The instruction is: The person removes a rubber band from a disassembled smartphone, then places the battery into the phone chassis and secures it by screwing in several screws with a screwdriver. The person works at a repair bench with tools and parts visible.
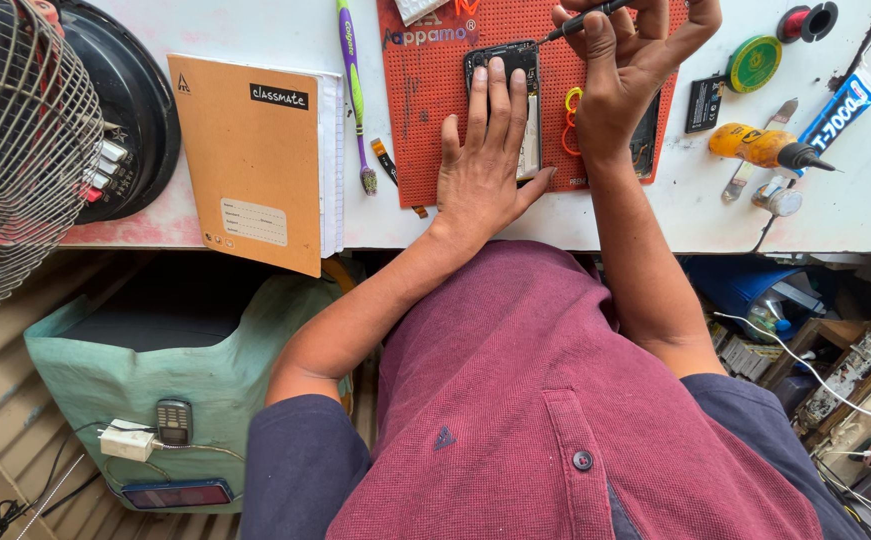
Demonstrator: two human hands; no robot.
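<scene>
An opened black phone (508,58) lies on a red perforated mat (425,110) on the white table. My left hand (482,150) lies flat on the phone, fingers spread over its lower part and pressing it down. My right hand (625,65) is closed around a thin black screwdriver (580,20) whose tip points at the phone's top right corner. A second dark phone part (645,140) lies on the mat partly under my right wrist.
An orange notebook (250,140) hangs over the table's front edge at left, beside a purple toothbrush (352,90). A wire fan guard (15,150) stands far left. Right of the mat lie a small battery (702,103), green tape roll (752,62), yellow tool (760,146) and a glue tube (840,105).
</scene>
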